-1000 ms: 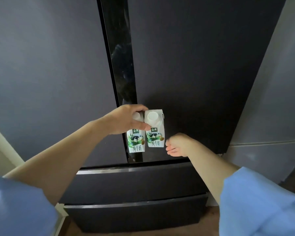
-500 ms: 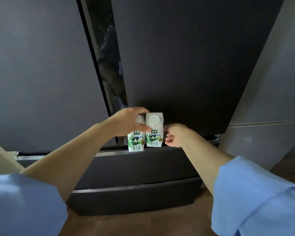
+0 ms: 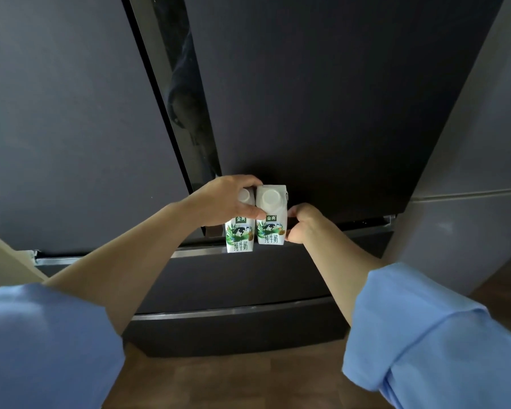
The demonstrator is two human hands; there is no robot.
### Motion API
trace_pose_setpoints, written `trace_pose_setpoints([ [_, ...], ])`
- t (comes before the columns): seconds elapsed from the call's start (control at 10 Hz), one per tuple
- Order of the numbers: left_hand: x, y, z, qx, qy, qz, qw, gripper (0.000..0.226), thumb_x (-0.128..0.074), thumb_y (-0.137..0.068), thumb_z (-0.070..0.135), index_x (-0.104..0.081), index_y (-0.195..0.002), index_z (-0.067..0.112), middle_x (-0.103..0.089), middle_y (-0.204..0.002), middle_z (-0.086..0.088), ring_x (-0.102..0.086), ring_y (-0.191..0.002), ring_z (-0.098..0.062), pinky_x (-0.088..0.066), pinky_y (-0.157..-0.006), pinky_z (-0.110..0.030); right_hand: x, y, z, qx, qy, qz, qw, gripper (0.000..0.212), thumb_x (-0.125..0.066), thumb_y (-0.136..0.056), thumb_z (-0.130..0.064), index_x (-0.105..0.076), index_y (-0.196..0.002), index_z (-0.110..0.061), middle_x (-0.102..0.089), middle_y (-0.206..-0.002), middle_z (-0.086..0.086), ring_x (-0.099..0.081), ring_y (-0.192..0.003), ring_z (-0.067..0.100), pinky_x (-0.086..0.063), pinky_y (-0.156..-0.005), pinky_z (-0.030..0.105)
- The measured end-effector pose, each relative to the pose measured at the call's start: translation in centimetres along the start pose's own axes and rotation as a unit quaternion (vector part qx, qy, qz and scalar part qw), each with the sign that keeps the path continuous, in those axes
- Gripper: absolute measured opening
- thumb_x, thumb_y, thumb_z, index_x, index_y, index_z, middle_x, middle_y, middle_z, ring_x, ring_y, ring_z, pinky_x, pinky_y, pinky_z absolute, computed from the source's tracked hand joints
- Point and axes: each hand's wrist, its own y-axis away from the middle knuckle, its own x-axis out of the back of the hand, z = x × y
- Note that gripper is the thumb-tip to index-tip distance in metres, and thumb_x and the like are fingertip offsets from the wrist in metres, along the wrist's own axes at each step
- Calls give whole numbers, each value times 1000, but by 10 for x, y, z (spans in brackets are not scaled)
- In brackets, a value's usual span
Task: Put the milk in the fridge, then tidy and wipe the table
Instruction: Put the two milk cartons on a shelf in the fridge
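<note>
Two small white milk cartons with green labels and round white caps hang side by side in front of the fridge; my left hand (image 3: 222,202) grips both from above. The left carton (image 3: 240,239) is partly hidden by my fingers, while the right carton (image 3: 272,215) shows in full. My right hand (image 3: 303,224) is just right of the cartons, fingers curled at the lower edge of the dark right fridge door (image 3: 322,113). A glossy black strip (image 3: 189,113) separates this door from the left fridge door (image 3: 71,128).
Below the doors are two dark drawers, the upper drawer (image 3: 248,276) and the lower drawer (image 3: 233,332), each with a metal top edge. A grey cabinet (image 3: 469,216) stands close on the right, a beige surface (image 3: 0,261) at the left. The wooden floor (image 3: 233,379) lies underneath.
My right hand rose from below the door's edge to the edge itself and curled its fingers there. The cartons stayed in my left hand. My view tilted down, showing more floor.
</note>
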Motion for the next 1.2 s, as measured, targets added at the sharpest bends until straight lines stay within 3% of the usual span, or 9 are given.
trace_pose_setpoints([
  [0.2,1,3,4,1,-16,-4,1000,55,-77,-72,36,-53,-121,33,-61,-112,12,-58,-100,-10,-49,-87,-30,-4,-18,11,16,-81,-5,997,16,-35,-77,8,-42,-73,-6,-53,-108,22,-58,-108,38,-46,-96,53],
  [0.4,11,13,15,-19,-24,-5,1000,53,-77,-71,38,-53,-118,35,-58,-107,18,-57,-97,-7,-48,-83,-25,1,-6,15,11,-81,-24,996,13,-35,-80,0,-46,-85,-7,-57,-85,15,-60,-76,32,-53,-80,42],
  [0.5,19,17,19,-24,-26,-8,999,55,-77,-71,38,-52,-120,35,-56,-107,20,-56,-98,-6,-47,-86,-26,-2,-1,15,10,-116,-6,993,14,-31,-82,-1,-44,-81,-7,-57,-90,17,-61,-81,34,-52,-76,41],
  [0.6,29,21,24,-22,-13,-18,1000,54,-77,-72,37,-52,-120,36,-57,-108,18,-57,-100,-7,-49,-88,-29,-1,0,8,-21,-105,10,994,32,-34,-94,-20,-54,-114,-6,-61,-122,16,-60,-113,36,-47,-98,45],
  [0.7,38,31,35,-31,9,-44,999,51,-77,-73,36,-53,-118,36,-60,-104,19,-59,-97,-5,-51,-85,-27,-6,12,-10,15,6,-14,1000,47,-27,-99,-23,-39,-141,-8,-46,-143,10,-47,-131,29,-42,-104,39],
  [0.9,86,76,60,-57,24,-44,997,48,-76,-72,37,-54,-114,40,-64,-102,16,-64,-91,-3,-53,-78,-23,-33,88,-60,134,60,63,987,61,-43,-83,-32,-38,-141,-15,-43,-145,1,-47,-130,22,-45,-105,39],
  [1.0,121,108,62,-59,16,-16,998,46,-76,-72,38,-54,-111,41,-63,-98,18,-62,-89,-2,-47,-72,-17,-62,181,-67,232,55,142,961,53,-58,-86,-22,-41,-136,-13,-47,-138,9,-50,-124,27,-47,-101,40],
  [1.1,151,137,56,-49,15,11,999,48,-78,-69,40,-56,-112,40,-65,-98,16,-61,-89,-2,-45,-71,-17,-91,239,-53,446,145,137,872,28,-53,-84,-9,-64,-110,-9,-65,-114,11,-60,-109,28,-51,-92,41],
  [1.2,183,163,47,-41,-1,36,999,54,-78,-67,43,-57,-117,37,-66,-100,13,-62,-90,-6,-46,-74,-21,-108,287,-40,658,290,66,692,33,-44,-87,4,-71,-102,-7,-69,-106,6,-59,-104,19,-46,-85,24],
])
